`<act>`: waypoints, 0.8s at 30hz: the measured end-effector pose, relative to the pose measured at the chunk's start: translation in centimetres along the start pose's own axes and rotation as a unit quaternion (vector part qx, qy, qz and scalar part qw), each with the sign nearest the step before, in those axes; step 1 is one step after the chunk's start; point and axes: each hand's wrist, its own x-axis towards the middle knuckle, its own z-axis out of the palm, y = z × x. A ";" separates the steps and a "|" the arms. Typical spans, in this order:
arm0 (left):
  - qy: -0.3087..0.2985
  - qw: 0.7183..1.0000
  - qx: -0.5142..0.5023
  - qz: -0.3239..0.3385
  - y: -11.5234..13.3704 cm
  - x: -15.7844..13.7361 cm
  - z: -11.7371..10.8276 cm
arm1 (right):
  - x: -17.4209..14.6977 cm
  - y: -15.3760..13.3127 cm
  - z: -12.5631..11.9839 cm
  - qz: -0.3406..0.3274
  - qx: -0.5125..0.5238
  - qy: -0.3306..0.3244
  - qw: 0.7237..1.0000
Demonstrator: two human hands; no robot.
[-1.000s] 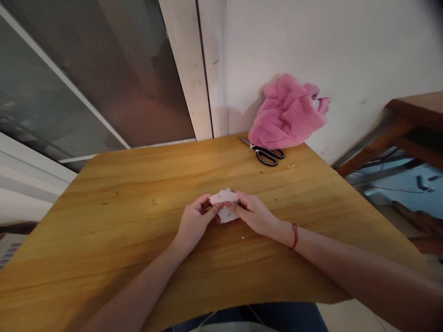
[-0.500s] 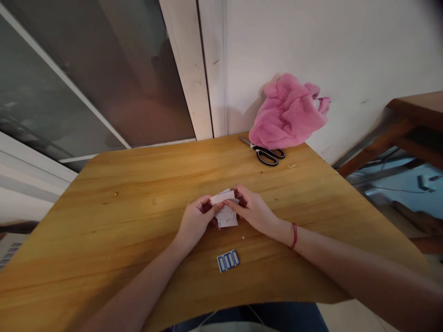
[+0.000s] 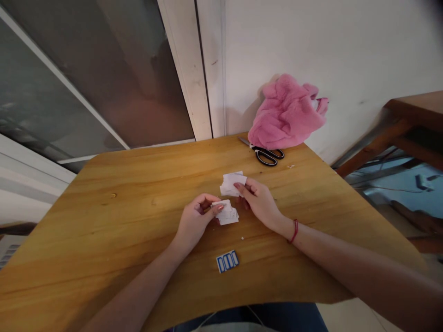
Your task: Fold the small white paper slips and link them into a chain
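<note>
My left hand (image 3: 197, 216) pinches a small, uneven stack of white paper slips (image 3: 228, 218) between thumb and fingers. Slightly farther from me, my right hand (image 3: 259, 198) grips a second bunch of white paper slips (image 3: 231, 183), fanned a little at its left edge. The two bunches are apart, both held just over the wooden table. Closer to my body lies a small white label sheet with blue-framed boxes (image 3: 227, 261), touched by neither hand. Marks on the slips are too small to read.
Black-handled scissors (image 3: 266, 155) lie at the table's far side, against a fluffy pink cloth bundle (image 3: 289, 115) by the wall. Paper scraps (image 3: 290, 166) dot the wooden table (image 3: 138, 230). A glass sliding door (image 3: 138, 69) stands behind, and a wooden stand (image 3: 411, 110) at the right.
The single stack held in both hands has been split. My right hand has moved away and slightly up with some slips, while my left hand stays in place with the others.
</note>
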 end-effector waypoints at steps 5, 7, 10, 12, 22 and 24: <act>0.042 0.997 0.004 0.068 0.2 0.1 -0.3 | -0.2 0.0 0.2 -0.019 -0.025 -0.053 0.998; 0.070 0.993 0.010 0.096 0.2 0.2 -0.5 | -0.6 -0.1 0.6 -0.028 -0.019 -0.115 0.993; 0.101 0.988 0.018 0.119 0.1 0.3 -0.8 | -1.1 -0.1 0.9 -0.028 -0.011 -0.175 0.984; 0.098 0.988 0.035 0.115 -0.1 0.3 -0.9 | -1.2 -0.1 1.0 -0.033 -0.020 -0.187 0.982; 0.015 0.996 0.051 0.075 -0.4 0.3 -0.5 | -1.2 -0.2 0.7 -0.041 -0.030 -0.226 0.973; 0.027 0.995 0.073 0.065 -0.3 0.2 -0.4 | -1.3 -0.3 0.7 -0.038 -0.009 -0.233 0.972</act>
